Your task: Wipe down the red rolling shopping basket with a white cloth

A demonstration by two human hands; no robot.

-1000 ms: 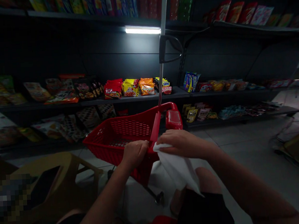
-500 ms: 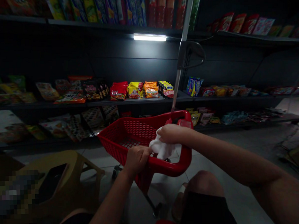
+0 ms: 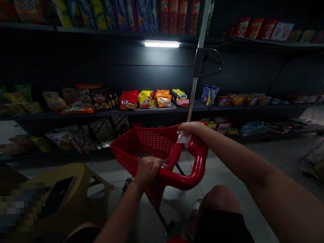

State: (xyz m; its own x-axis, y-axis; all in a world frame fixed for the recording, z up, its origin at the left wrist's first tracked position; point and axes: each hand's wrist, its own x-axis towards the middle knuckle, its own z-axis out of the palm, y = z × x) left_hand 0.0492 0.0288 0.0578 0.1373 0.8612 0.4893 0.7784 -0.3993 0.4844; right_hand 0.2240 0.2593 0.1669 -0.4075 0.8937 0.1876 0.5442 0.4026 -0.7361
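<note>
A red plastic shopping cart (image 3: 141,144) stands on the floor in front of my knees, its basket mesh-sided and its handle loop curving toward me. My left hand (image 3: 147,170) is wrapped round the near rim of the cart. My right hand (image 3: 189,128) is closed on a white cloth (image 3: 183,138) and presses it against the top of the red handle loop (image 3: 197,159). A silver pole with a grey grip (image 3: 205,58) rises from the cart just behind that hand.
Dark store shelves (image 3: 150,109) with colourful snack packets run across the back, lit by a strip light (image 3: 162,44). A tan plastic stool (image 3: 70,186) stands at my left. Grey tiled floor (image 3: 273,159) stretches to the right.
My right hand with the cloth moved up and away along the handle, from the near bar to the top of the loop. The cloth is now bunched under the hand. The left hand kept its grip.
</note>
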